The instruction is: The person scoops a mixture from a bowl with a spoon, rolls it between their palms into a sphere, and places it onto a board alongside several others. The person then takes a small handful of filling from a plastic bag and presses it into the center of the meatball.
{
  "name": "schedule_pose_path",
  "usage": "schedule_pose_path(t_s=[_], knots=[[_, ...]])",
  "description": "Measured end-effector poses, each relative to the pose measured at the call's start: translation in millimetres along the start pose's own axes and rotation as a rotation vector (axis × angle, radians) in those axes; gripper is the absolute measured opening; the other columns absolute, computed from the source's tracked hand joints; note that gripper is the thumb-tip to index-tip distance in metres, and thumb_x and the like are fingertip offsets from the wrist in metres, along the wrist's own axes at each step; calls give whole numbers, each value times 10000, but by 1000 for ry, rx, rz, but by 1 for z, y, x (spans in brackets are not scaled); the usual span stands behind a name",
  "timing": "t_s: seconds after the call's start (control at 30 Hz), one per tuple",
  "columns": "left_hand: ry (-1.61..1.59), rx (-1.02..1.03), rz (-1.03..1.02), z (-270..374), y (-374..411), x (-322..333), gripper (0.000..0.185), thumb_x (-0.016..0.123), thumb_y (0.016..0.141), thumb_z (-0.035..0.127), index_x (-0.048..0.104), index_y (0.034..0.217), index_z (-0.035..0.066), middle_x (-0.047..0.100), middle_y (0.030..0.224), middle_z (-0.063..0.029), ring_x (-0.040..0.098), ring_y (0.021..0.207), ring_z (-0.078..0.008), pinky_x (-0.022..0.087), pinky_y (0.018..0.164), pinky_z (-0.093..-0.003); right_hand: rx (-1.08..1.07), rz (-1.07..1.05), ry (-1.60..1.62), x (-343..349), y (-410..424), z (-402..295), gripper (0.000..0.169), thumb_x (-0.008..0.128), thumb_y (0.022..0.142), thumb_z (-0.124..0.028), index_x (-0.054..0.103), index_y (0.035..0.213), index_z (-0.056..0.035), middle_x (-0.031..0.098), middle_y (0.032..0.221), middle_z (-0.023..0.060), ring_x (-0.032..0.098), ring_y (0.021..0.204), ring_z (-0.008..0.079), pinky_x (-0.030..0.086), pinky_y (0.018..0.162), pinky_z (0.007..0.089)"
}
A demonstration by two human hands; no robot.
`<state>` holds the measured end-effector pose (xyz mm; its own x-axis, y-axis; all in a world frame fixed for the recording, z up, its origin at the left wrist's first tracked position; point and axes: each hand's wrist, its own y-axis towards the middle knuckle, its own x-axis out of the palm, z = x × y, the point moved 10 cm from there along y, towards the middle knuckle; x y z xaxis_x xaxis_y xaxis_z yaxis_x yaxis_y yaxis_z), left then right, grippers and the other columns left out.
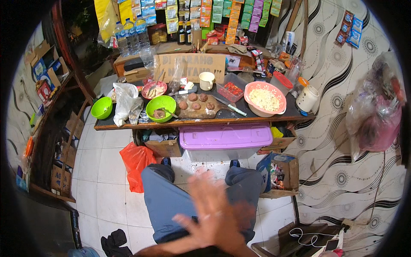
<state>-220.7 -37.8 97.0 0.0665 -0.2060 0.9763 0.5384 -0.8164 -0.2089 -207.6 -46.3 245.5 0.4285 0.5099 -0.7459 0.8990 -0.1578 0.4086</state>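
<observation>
Above my lap my left hand (196,233) and my right hand (220,213) overlap, blurred, with fingers stretched out and no object visible in them. Which fingers belong to which hand is hard to tell. On the table before me, several round brownish patties (196,106) lie on a wooden cutting board (183,114). A knife (236,109) rests over the board's right side. Left of it, a green bowl (170,103) holds brownish paste (159,113) and a spoon. Right of the board, a pink colander (276,110) contains pale shredded food (264,99).
A cream mug (206,81), a plastic container of cut red chillies (233,89) and a pink bowl (144,91) stand farther back. Below the table is a purple-lidded bin (224,138), with a red plastic bag (138,167) and an open cardboard box (290,176) nearby.
</observation>
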Motion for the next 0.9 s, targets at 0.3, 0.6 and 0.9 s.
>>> schedule_pose_path(t_s=[0.3,0.6,0.9], knots=[[-70,625,-23,23,-7,41,556,376,1027,432,435,1434,57,397,1520,-139,422,1366,-284,360,1127,-461,11,-59,-27,1,-11,14,826,623,884,-515,430,1409,92,398,1478,301,341,1401,460,248,1133,592],[378,-12,15,9,1,27,713,339,1011,556,313,1514,51,282,1583,-150,328,1429,-324,298,1157,-534,32,-118,-36,10,-14,33,840,613,901,-498,376,1447,96,361,1492,328,287,1430,475,218,1151,596],[-494,-349,-335,-40,-13,4,610,439,970,490,470,1392,51,455,1443,-178,425,1331,-310,336,1126,-509,-2,-231,-127,31,-36,15,810,572,903,-506,399,1451,64,318,1528,307,261,1428,510,187,1160,623]])
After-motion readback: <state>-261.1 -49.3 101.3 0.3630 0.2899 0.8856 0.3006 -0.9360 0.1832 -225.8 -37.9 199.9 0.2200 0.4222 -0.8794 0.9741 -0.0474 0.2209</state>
